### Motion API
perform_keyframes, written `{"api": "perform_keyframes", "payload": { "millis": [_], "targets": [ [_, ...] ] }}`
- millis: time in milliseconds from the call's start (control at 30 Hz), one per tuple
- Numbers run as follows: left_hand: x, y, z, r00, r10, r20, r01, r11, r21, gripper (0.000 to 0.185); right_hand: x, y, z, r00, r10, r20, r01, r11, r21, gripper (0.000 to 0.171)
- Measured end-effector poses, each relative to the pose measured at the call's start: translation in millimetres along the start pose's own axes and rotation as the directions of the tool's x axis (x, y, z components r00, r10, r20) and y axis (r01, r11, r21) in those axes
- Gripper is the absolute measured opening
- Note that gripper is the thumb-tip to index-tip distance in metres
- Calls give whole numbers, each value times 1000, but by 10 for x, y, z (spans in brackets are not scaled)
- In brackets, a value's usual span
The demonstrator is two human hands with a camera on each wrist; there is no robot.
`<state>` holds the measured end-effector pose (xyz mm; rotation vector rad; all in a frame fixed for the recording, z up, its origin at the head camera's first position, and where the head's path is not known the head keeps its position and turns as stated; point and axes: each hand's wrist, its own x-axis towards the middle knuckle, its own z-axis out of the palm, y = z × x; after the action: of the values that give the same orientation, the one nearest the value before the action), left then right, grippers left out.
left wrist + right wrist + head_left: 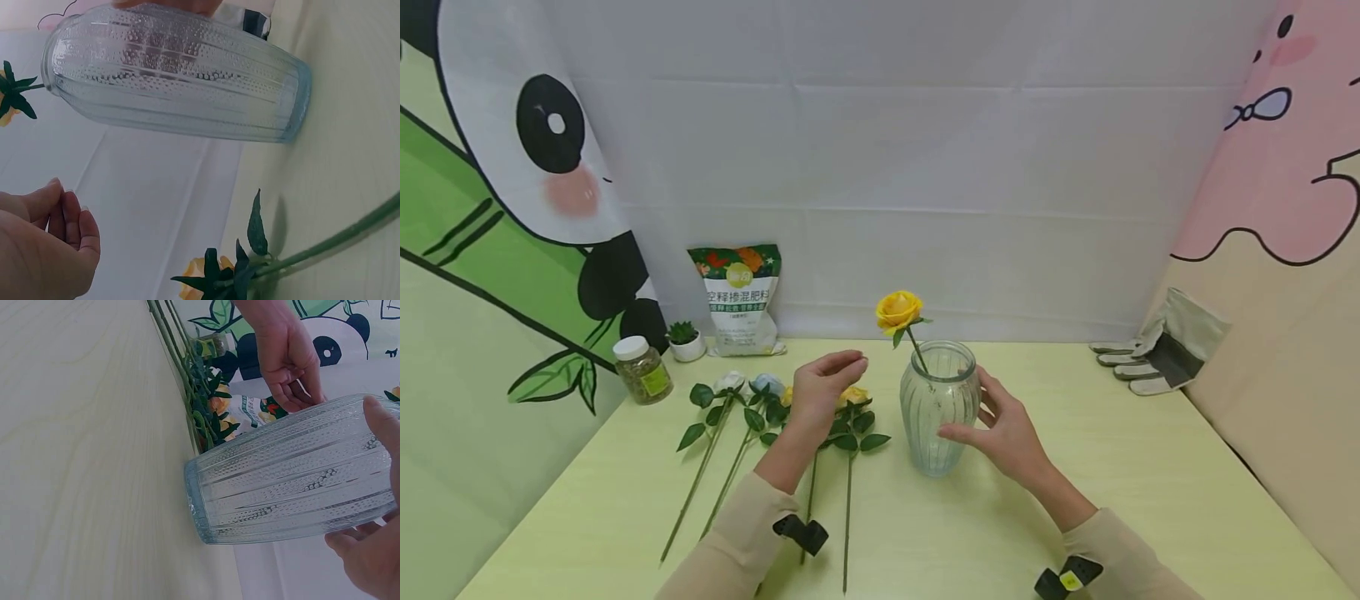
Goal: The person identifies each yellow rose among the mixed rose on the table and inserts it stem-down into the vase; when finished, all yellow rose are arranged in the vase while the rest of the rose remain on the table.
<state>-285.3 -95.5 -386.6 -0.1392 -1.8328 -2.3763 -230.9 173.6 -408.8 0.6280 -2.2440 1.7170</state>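
A ribbed clear glass vase (934, 421) stands upright on the table, holding one yellow rose (898, 313) that leans left out of its mouth. My right hand (1009, 435) grips the vase from the right, thumb across the front and fingers round the back, as the right wrist view also shows. To the vase's left my left hand (822, 398) is raised with loosely bent fingers and nothing in them, apart from the glass. Below and behind it lie more artificial roses: a white rose (730, 382), a blue rose (767, 383) and yellow roses (853, 396), partly hidden by the hand and forearm.
At the back left are a jar with a white lid (643, 371), a small potted succulent (685, 340) and a standing fertilizer bag (741, 302). Grey-and-black gloves (1172, 346) lie at the back right. A printed cloth backdrop (925, 167) rises behind the table.
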Motion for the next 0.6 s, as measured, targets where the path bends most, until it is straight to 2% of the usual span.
{"api": "perform_keyframes", "payload": {
  "millis": [167,333,467,600],
  "targets": [
    [47,-71,-136,999,-34,-34,34,999,12,26,-3,-1,2,1000,14,5,-14,1000,6,94],
    [82,-144,-248,996,-65,-58,71,990,120,26,-8,2,2,1000,11,6,-11,1000,11,94],
    [112,-181,-344,995,-54,-80,72,968,240,25,-7,3,-1,1000,13,10,-13,1000,10,95],
    [153,-175,-421,995,-38,-91,68,933,354,21,0,-15,-4,1000,17,8,-17,1000,10,95]
  ]
}}
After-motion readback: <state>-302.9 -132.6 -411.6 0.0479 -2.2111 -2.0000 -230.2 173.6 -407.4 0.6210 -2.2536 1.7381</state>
